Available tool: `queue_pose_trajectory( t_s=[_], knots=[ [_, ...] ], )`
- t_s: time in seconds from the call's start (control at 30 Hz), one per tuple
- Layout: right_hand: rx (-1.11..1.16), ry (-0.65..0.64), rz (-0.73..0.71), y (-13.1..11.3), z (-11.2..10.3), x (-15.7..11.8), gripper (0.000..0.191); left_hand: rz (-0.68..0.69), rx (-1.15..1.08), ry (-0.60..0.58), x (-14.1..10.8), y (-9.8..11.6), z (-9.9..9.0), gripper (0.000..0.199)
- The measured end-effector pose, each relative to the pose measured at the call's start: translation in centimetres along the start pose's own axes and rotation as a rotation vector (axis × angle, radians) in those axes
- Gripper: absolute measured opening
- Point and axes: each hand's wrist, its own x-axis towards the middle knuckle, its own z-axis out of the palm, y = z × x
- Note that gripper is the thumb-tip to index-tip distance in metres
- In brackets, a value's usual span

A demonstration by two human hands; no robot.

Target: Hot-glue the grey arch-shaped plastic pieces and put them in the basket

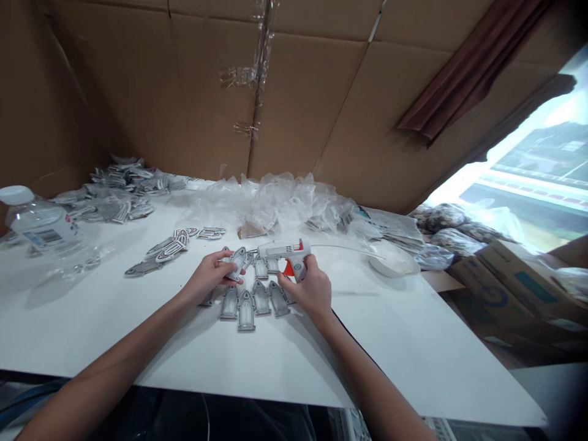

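My left hand (212, 274) pinches a small grey arched piece (237, 262) just above the white table (404, 343). Wrapped round the handle of a white glue gun (285, 250) with an orange trigger is my right hand (311, 286). The gun's nozzle points left, close to the held piece. Several similar grey arched pieces (246, 311) lie fanned out on the table below and between both hands. A glue stick (342, 248) extends from the gun's back towards the right.
A clear plastic bottle (50, 233) stands at the left. Behind it are piled pieces (119, 190). Clear plastic bags (285, 202) lie along the cardboard wall (303, 98). A white bowl (394, 260) sits at the right, with cardboard boxes (514, 288) beyond the table edge.
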Motion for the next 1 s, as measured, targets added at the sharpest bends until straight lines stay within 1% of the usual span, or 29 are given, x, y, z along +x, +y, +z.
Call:
queue_pose_trajectory(
  t_s=[0.1, 0.27, 0.47, 0.63, 0.83, 1.0],
  knots=[
    [-0.035, 0.045, -0.022, 0.3, 0.3, -0.1, 0.045, 0.009, 0.022, 0.018, -0.5, 0.5, 0.4, 0.063],
    [-0.107, 0.06, -0.06, 0.7, 0.9, -0.1, 0.044, 0.034, 0.059, 0.036, -1.2, 1.2, 0.7, 0.063],
    [-0.129, 0.087, -0.107, 0.8, 1.1, -0.1, 0.041, 0.075, 0.091, 0.055, -1.5, 1.2, 0.8, 0.065],
    [-0.121, 0.058, -0.122, 0.7, 1.0, -0.2, 0.038, 0.093, 0.104, 0.057, -1.4, 1.0, 0.7, 0.066],
    [-0.113, 0.032, -0.115, 0.9, 1.1, -0.2, 0.037, 0.098, 0.122, 0.057, -1.4, 0.9, 0.7, 0.062],
    [-0.096, 0.006, -0.118, 0.9, 1.1, -0.1, 0.036, 0.099, 0.129, 0.061, -1.4, 1.0, 0.6, 0.062]
  ],
)
